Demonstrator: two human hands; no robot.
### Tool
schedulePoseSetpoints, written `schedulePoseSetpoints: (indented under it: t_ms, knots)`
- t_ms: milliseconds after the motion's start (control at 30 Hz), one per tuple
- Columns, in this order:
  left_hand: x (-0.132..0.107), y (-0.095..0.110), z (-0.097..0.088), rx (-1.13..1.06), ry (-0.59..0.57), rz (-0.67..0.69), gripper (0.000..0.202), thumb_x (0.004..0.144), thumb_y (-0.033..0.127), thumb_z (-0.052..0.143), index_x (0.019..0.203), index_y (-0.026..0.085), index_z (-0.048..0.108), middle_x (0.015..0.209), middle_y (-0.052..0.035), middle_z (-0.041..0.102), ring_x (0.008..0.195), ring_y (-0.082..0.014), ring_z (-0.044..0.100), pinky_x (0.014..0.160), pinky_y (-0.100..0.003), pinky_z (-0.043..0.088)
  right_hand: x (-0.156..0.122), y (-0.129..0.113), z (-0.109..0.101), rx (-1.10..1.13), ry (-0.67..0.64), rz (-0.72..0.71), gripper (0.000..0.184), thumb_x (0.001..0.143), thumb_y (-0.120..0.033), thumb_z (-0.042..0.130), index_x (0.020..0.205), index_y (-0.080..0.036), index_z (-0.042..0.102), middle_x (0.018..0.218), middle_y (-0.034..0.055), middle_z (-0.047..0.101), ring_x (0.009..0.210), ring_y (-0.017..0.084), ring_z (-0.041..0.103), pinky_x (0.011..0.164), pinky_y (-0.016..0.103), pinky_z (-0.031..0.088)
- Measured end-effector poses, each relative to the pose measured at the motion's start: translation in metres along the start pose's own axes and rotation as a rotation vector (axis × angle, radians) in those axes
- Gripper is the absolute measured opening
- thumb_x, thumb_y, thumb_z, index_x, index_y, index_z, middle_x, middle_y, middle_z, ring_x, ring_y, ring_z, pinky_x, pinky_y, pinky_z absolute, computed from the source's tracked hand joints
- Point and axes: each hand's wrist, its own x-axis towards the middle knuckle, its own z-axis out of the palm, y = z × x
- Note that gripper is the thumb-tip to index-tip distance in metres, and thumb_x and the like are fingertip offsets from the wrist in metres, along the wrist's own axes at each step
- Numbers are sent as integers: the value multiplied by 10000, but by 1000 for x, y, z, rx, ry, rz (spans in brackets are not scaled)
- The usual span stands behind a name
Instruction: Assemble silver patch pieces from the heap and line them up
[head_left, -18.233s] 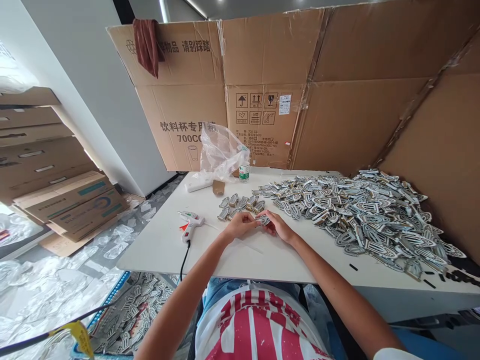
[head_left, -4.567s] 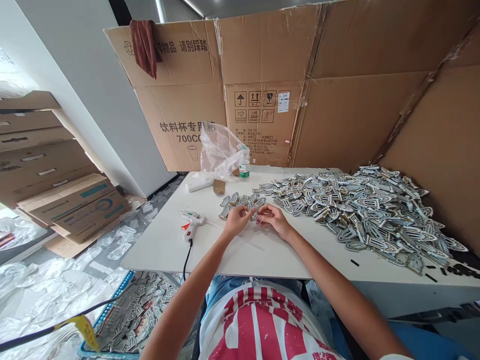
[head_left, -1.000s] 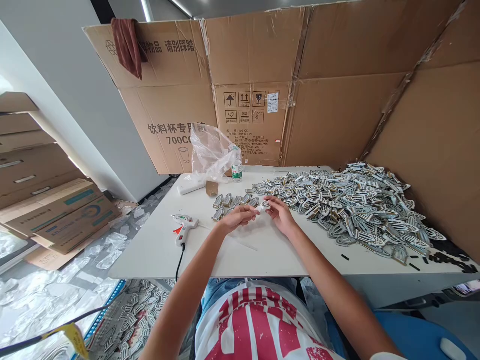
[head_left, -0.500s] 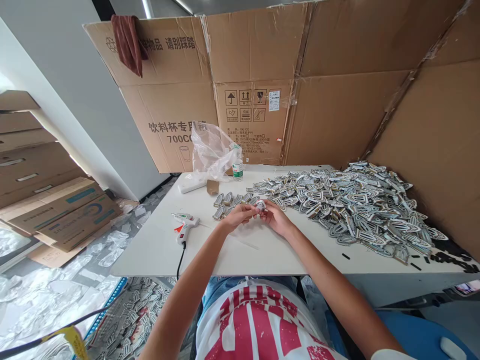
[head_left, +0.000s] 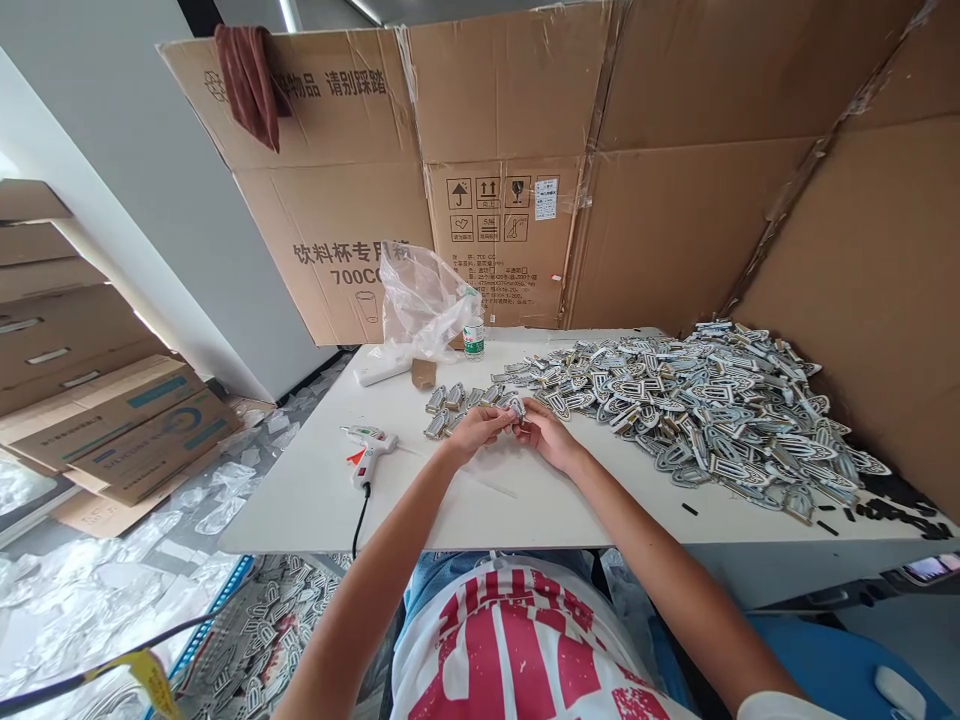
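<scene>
Over the middle of the table, my left hand (head_left: 480, 428) and my right hand (head_left: 546, 432) meet, both with fingers pinched around a small silver-and-white oval piece (head_left: 517, 408). The fingertips hide part of it. It resembles the pieces in the large pile (head_left: 720, 400) to the right. Just beyond my left hand lie several similar pieces (head_left: 454, 397) in a loose group. A white hot glue gun (head_left: 369, 452) with an orange-red trigger rests left of my left forearm. Thin clear strands of glue (head_left: 491, 482) lie on the tabletop below my hands.
At the table's back stand a clear plastic bag (head_left: 424, 300) and a bottle with a green label (head_left: 474, 338). Tall cardboard sheets (head_left: 510, 110) wall off the back and right. Small black strips (head_left: 892, 512) lie at the right edge. A filled bin (head_left: 262, 630) sits below left.
The oval piece has turned between my fingers and now sits slightly lower and more upright. Both hands keep nearly the same place. The view has shifted a little.
</scene>
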Motion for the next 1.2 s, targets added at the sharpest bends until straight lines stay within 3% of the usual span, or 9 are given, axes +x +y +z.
schedulePoseSetpoints:
  t_ms: [300, 533, 700, 833, 967, 1200]
  knots:
    - [1, -3, 5, 29, 24, 5, 666, 761, 813, 790, 747, 155, 686, 771, -21, 590, 606, -82, 369, 533, -246, 212, 3, 5, -1, -75, -3, -68, 255, 810, -433, 820, 983, -265, 738, 785, -8, 721, 713, 173, 622, 609, 273, 436]
    - [4, -5, 9, 162, 109, 54, 702, 819, 858, 694, 734, 161, 706, 678, -9, 557, 592, -101, 384, 536, -272, 239, 2, 5, -2, -118, -5, -82, 275, 825, -479, 820, 978, -268, 731, 753, -14, 693, 682, 174, 619, 595, 280, 437]
    - [3, -4, 11, 220, 200, 120, 727, 808, 838, 727, 577, 180, 520, 609, 3, 508, 608, -108, 400, 586, -285, 279, 3, 5, -3, -124, 14, -69, 298, 815, -457, 810, 1035, -263, 762, 820, -5, 728, 642, 163, 614, 590, 287, 449]
    - [5, -7, 10, 255, 283, 167, 729, 788, 807, 772, 566, 191, 451, 599, 25, 441, 611, -106, 374, 596, -286, 275, 3, 5, -3, -105, 25, -56, 274, 810, -446, 810, 1006, -258, 776, 836, 0, 742, 628, 163, 625, 571, 286, 442]
    - [8, -12, 7, 258, 329, 233, 639, 778, 747, 826, 670, 187, 538, 646, 33, 487, 630, -106, 411, 607, -267, 306, 4, 7, -5, -74, 37, -44, 270, 798, -433, 817, 992, -246, 793, 814, -3, 732, 612, 161, 624, 553, 290, 455]
    - [9, -14, 7, 208, 288, 228, 554, 790, 711, 840, 794, 183, 672, 705, 11, 609, 651, -122, 505, 604, -256, 354, 6, 10, -9, -23, 26, -27, 269, 790, -446, 857, 931, -242, 753, 794, -10, 714, 601, 157, 635, 511, 278, 454]
